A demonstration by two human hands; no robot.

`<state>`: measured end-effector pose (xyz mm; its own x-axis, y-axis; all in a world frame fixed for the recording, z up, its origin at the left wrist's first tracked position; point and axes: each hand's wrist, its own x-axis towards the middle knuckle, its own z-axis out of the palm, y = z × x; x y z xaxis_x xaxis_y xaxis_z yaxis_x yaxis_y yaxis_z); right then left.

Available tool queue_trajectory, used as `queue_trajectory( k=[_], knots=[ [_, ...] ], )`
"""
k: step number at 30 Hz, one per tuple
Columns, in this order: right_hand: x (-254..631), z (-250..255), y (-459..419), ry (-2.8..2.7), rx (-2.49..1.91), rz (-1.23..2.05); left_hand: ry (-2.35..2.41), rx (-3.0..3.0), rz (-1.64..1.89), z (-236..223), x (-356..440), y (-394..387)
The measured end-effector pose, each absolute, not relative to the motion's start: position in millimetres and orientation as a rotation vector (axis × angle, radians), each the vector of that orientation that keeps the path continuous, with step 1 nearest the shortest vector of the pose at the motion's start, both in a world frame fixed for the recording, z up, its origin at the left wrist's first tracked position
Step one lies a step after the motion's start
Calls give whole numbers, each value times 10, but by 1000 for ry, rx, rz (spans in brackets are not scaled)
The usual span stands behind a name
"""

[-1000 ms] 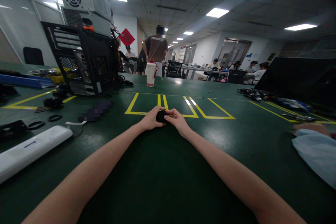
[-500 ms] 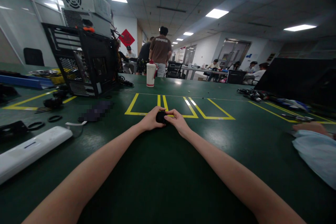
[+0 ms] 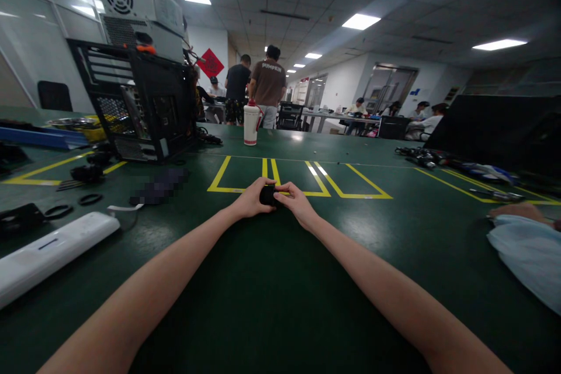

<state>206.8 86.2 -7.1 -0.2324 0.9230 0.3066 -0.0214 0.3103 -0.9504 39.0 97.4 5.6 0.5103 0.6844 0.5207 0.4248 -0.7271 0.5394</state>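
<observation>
In the head view, both forearms reached inward and away over the green table, and the left hand had its fingers and thumb curved around a small black object, gripping its left side. The right hand met it from the other side, thumb and forefinger pinching at the object's right edge, the remaining fingers bent and partly hidden. The object was between the hands, near the yellow tape outlines and nearer the wearer than the white bottle.
</observation>
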Motion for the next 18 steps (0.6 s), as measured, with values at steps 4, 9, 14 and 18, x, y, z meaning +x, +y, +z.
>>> queue_trajectory(
  k=[4, 9, 14, 18],
  knots=[
    [2078, -98, 886, -1516, -911, 1109, 923, 2411, 1050, 64, 389, 973],
    [2099, -112, 921, -1533, -924, 1188, 911, 2404, 1046, 80, 383, 954],
    [2080, -76, 878, -1536, -848, 1169, 917, 2399, 1044, 68, 387, 962],
    [2064, -88, 883, -1542, -877, 1091, 926, 2404, 1075, 46, 399, 987]
  ],
)
